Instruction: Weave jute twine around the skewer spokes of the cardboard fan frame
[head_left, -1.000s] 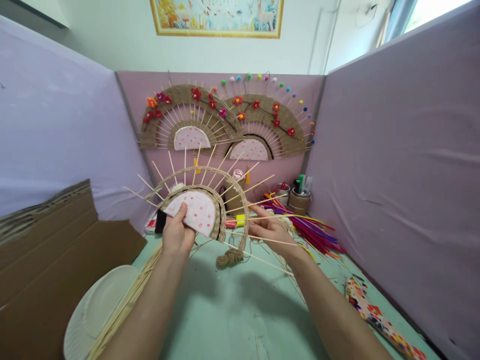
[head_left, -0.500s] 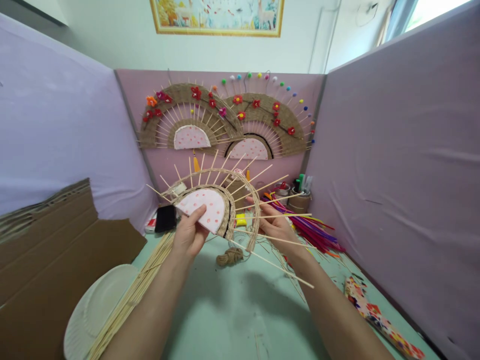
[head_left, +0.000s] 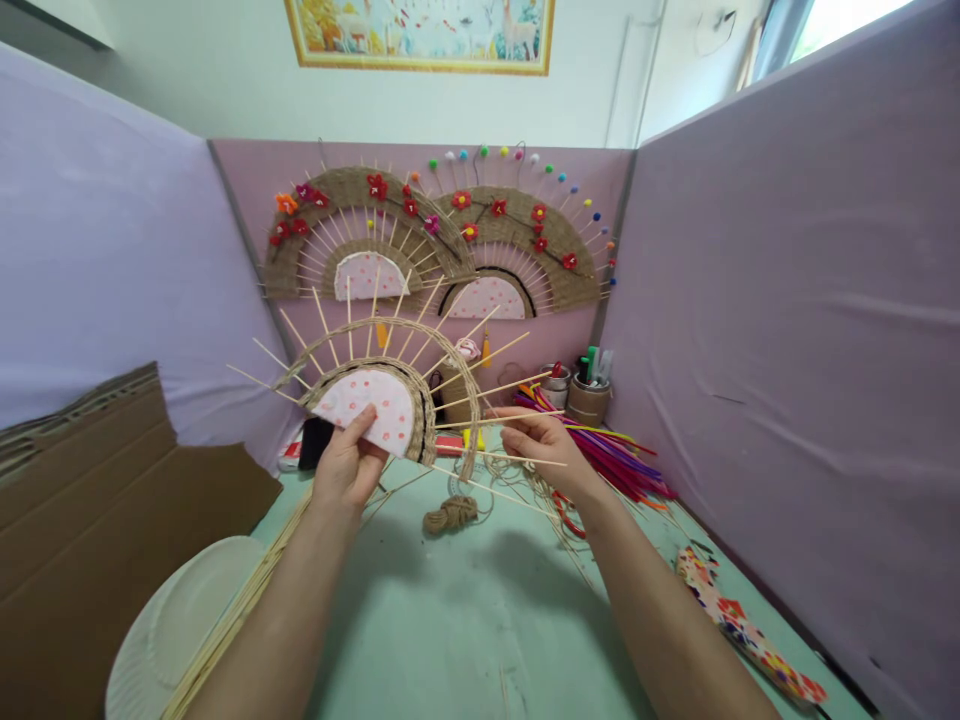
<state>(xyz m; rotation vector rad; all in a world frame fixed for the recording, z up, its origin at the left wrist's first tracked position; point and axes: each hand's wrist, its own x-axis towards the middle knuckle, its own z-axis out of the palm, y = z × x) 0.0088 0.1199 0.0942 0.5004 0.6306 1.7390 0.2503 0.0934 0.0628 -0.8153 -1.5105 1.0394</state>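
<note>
I hold a half-made woven fan upright above the green table. It has a white dotted half-disc centre, bands of brown twine and wooden skewers spreading outward. My left hand grips the lower edge of the half-disc, thumb on its front. My right hand is pinched on thin twine among the skewers on the fan's right side. A small ball of twine lies on the table below the fan, its strand running upward.
Two finished fans with red flowers hang on the pink back partition. White paper plates and a bundle of skewers lie at left beside brown cardboard. Coloured pipe cleaners, pen cups and patterned paper sit at right.
The fan was tilted and swung right, then came back left. My left thumb shifted on the half-disc. My right hand slid along the skewers and now pinches the twine.
</note>
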